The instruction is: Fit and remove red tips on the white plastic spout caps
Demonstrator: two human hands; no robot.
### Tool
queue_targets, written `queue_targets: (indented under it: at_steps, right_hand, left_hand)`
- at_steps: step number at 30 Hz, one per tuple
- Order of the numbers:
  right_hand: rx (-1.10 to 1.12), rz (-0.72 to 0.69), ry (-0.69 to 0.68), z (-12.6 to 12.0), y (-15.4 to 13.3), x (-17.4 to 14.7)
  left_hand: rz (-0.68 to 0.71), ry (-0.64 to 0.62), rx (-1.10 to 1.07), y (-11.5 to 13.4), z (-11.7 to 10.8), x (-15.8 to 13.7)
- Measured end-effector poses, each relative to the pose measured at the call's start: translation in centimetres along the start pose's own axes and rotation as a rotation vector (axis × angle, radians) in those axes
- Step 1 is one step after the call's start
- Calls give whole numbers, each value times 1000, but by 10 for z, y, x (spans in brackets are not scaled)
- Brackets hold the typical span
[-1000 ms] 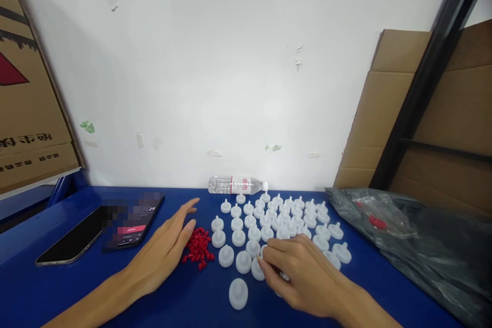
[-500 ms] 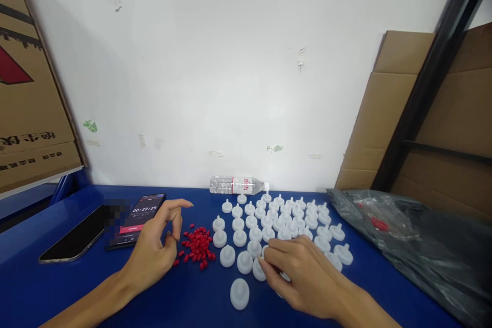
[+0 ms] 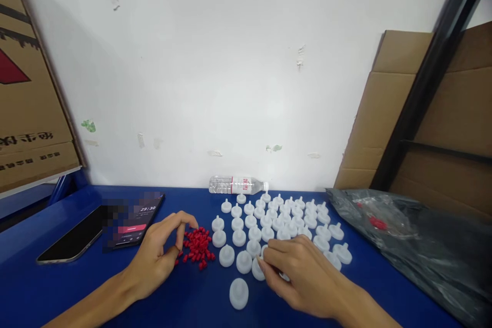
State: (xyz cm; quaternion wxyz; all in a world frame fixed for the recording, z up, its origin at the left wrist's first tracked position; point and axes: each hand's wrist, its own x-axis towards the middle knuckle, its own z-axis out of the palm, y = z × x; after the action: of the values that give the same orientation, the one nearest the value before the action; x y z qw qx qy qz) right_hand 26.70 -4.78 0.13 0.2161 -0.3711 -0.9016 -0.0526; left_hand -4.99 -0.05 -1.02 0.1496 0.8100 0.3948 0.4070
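Note:
My left hand (image 3: 159, 251) is at the left edge of a pile of small red caps (image 3: 199, 243), index finger bent over it. Its thumb is apart from the index fingertip, and no held cap shows. My right hand (image 3: 302, 274) is closed low over the near rows of white translucent round caps with narrow spouts (image 3: 244, 262). Its fingertips are pressed together, and whatever they pinch is hidden. One white cap (image 3: 239, 293) lies apart at the front, left of this hand.
Two phones, a dark one (image 3: 73, 236) and one with a lit timer (image 3: 138, 220), lie at left. A clear bottle (image 3: 238, 185) lies along the wall. Dark plastic sheeting (image 3: 434, 246) with a clear bag (image 3: 380, 218) covers the right side. Cardboard (image 3: 380, 113) leans behind.
My left hand has lowered, its index finger coming down from above onto the red pile. My right hand stays nearly still. The view has shifted slightly.

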Motion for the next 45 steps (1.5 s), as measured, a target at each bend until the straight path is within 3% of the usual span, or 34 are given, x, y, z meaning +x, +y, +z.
queue_targets:
  at_steps: [12,25,35,45]
  right_hand:
    - [-5,1,5,0,0,1]
    - [0,-24,64,1,0,-2]
    - [8,-20,56,0,-1,2]
    - [3,-16,34,1,0,0]
  left_hand:
    - [54,-10,22,1,-3,1]
    - [-57,-12,-63,1,-2,4]
    - [-70,-17,83,8,-4,5]
    - [-58,-53,85,3,-4,3]
